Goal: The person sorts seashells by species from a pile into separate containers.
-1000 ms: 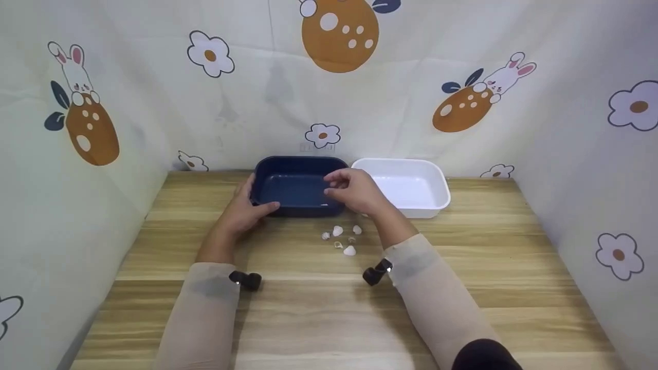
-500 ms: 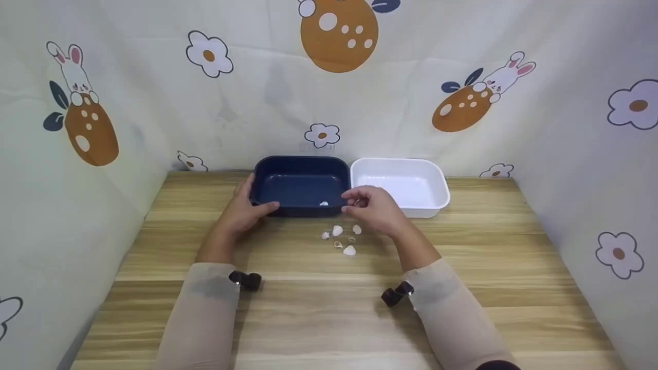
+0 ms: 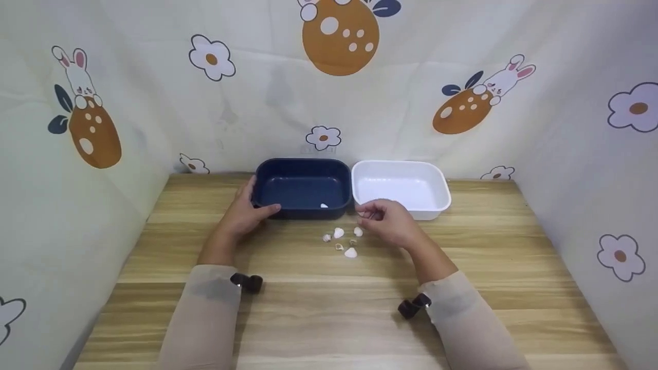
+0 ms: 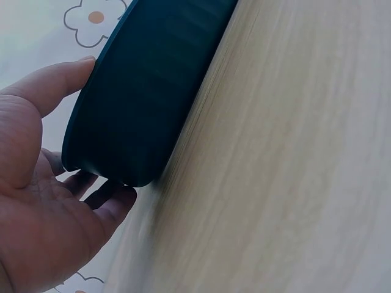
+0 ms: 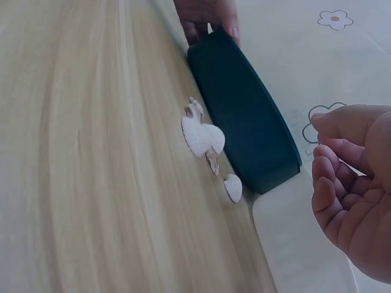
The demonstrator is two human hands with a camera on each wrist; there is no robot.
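My left hand [image 3: 241,210] holds the left end of a dark blue rectangular tub [image 3: 303,213]; the thumb lies on its front rim and the fingers reach round the end wall. One small white shell [image 3: 324,206] lies inside that tub. Over the front left corner of a white tub [image 3: 444,203] hovers my right hand [image 3: 391,223], fingers loosely curled, nothing visible in them. In the right wrist view its thumb and index finger [image 5: 342,122] stand slightly apart. On the table just left of this hand lie a white fan-shaped seashell [image 3: 350,253] and several other small shells [image 3: 338,233].
Both tubs stand side by side at the back of the wood-grain table [image 3: 308,318]. A patterned cloth [image 3: 257,103] hangs right behind them and along both sides. Small black cameras [image 3: 248,282] are strapped to both wrists.
My right hand has drawn back from over the blue tub, rightward and toward me, to the white tub's front corner. A shell now shows plainly in the blue tub. The left hand stays put.
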